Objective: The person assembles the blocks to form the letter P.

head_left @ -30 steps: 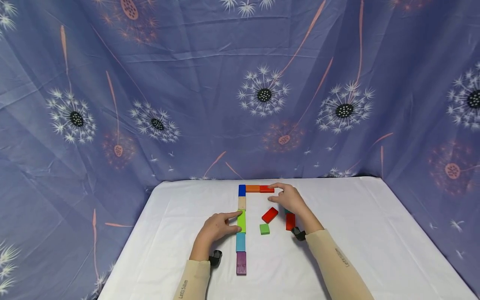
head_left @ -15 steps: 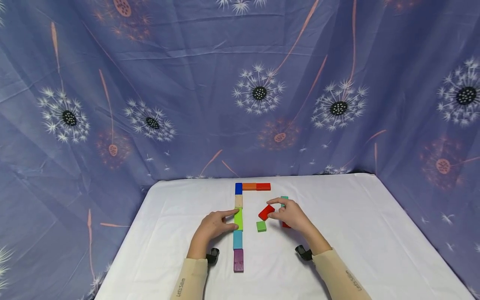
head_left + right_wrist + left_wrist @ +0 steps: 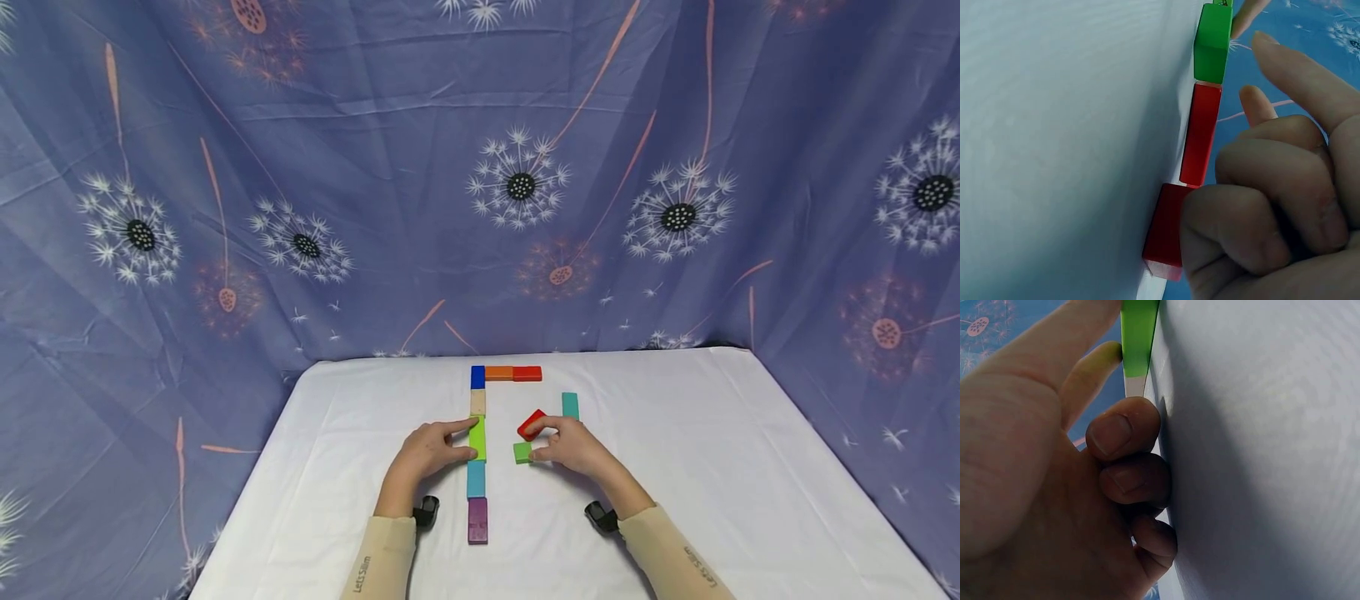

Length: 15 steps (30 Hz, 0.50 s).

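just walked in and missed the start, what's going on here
A person's left hand touches the lime-green block in a straight row of blocks; an orange block and a lined-up red block lead off right from its far end. The right hand is at a separate green block and a slanted red block, contact unclear.

The lime-green block [image 3: 477, 440] lies flat, long axis from 12 to 6 o'clock; the left hand [image 3: 429, 452] touches its 9 o'clock edge. The squarish green block [image 3: 521, 452] sits at its 3-to-4 o'clock, under the right hand's [image 3: 573, 446] reach. The rectangular red block [image 3: 531, 418] lies just beyond, angled 1 to 7 o'clock.
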Each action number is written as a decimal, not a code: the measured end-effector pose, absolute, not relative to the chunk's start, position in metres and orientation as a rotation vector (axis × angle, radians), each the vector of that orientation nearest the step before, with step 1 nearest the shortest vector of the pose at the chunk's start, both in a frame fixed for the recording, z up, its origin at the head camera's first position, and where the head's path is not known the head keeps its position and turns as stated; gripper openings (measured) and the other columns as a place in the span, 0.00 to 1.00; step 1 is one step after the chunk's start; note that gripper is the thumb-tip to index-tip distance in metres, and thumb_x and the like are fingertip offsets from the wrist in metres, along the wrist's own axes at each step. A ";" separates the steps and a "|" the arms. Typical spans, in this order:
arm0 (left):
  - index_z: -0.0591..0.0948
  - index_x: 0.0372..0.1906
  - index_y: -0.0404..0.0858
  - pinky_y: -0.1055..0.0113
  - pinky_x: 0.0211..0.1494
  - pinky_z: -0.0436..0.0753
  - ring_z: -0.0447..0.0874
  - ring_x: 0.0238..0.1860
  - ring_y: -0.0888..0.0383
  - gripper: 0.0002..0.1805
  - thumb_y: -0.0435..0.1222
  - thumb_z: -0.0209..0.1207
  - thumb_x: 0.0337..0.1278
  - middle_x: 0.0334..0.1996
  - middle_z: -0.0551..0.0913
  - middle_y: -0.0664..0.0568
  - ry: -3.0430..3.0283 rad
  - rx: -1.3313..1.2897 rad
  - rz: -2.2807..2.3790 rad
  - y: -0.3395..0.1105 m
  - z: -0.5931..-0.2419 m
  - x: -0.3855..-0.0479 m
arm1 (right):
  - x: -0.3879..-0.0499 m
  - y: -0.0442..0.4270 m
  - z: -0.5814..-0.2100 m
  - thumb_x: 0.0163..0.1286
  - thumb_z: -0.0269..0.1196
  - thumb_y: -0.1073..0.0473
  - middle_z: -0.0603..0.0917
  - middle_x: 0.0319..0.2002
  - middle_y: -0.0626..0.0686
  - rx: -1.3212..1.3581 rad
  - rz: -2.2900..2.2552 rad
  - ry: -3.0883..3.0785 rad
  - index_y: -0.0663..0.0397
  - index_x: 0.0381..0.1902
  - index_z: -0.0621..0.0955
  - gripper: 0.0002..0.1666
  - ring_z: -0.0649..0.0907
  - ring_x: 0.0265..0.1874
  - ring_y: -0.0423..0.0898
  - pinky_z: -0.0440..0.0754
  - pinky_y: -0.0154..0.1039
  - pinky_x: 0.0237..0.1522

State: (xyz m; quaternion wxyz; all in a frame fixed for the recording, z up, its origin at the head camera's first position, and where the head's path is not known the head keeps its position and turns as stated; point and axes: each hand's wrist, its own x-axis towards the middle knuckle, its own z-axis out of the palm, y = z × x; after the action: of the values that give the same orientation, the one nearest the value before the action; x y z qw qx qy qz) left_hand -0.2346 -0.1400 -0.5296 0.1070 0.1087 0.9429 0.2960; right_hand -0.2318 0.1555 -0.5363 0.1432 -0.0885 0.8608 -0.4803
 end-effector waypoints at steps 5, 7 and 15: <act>0.81 0.71 0.63 0.64 0.33 0.67 0.67 0.27 0.58 0.35 0.55 0.74 0.57 0.25 0.77 0.55 2.772 0.307 0.868 -0.140 -0.530 -0.235 | -0.230 0.153 -0.538 0.59 0.79 0.60 0.61 0.18 0.44 -0.203 -1.349 2.494 0.44 0.47 0.90 0.17 0.62 0.21 0.43 0.59 0.35 0.26; 0.81 0.71 0.63 0.63 0.33 0.67 0.66 0.27 0.58 0.35 0.55 0.74 0.57 0.25 0.76 0.55 2.771 0.297 0.875 -0.141 -0.530 -0.235 | -0.228 0.152 -0.538 0.58 0.79 0.61 0.62 0.18 0.44 -0.176 -1.337 2.501 0.43 0.45 0.89 0.16 0.63 0.21 0.43 0.60 0.36 0.26; 0.81 0.71 0.62 0.64 0.32 0.65 0.65 0.26 0.58 0.35 0.55 0.75 0.56 0.24 0.74 0.56 2.778 0.299 0.889 -0.140 -0.529 -0.234 | -0.227 0.148 -0.542 0.57 0.79 0.61 0.73 0.31 0.46 -0.183 -1.271 2.568 0.43 0.44 0.89 0.16 0.66 0.25 0.43 0.64 0.36 0.29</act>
State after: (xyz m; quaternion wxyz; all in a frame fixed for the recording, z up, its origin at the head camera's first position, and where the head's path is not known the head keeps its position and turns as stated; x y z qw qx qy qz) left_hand -0.2340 -0.1397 -0.5285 0.1047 0.1015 0.9422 0.3017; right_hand -0.2273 0.1483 -0.5421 0.1346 -0.0631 0.8863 -0.4386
